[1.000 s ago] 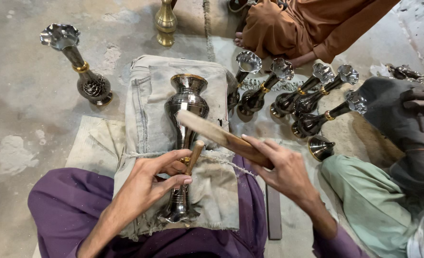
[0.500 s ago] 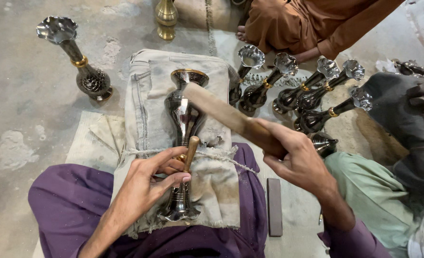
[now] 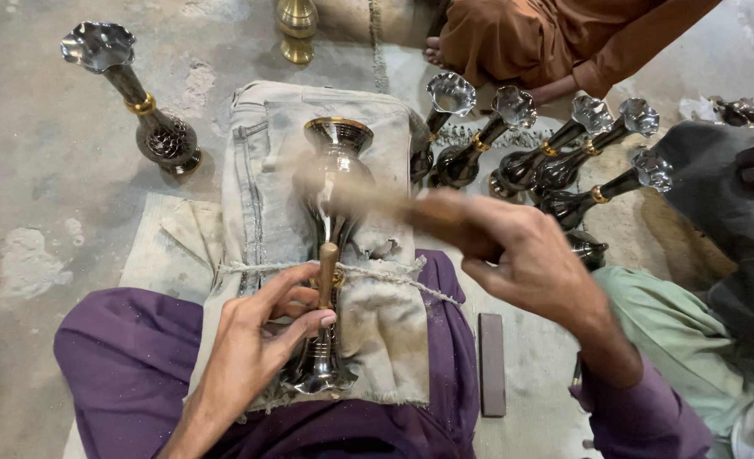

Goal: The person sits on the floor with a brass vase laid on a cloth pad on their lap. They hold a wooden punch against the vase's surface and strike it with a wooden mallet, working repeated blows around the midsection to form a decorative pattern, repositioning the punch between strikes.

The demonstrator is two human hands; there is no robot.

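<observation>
Lowered mallet [image 3: 343, 191] — vases [image 3: 555, 161] beside, untouched.

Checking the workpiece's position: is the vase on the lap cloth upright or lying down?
Lying down. The vase rests lengthwise on the cloth, mouth pointing away, foot near the left hand.

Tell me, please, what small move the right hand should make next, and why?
Probably bring the wooden stick down onto the top of the small tool. The right hand holds the stick raised above the metal vase, blurred in motion. The left hand holds the tool with its tip against the vase, which lies on a cloth pad on the lap.
</observation>
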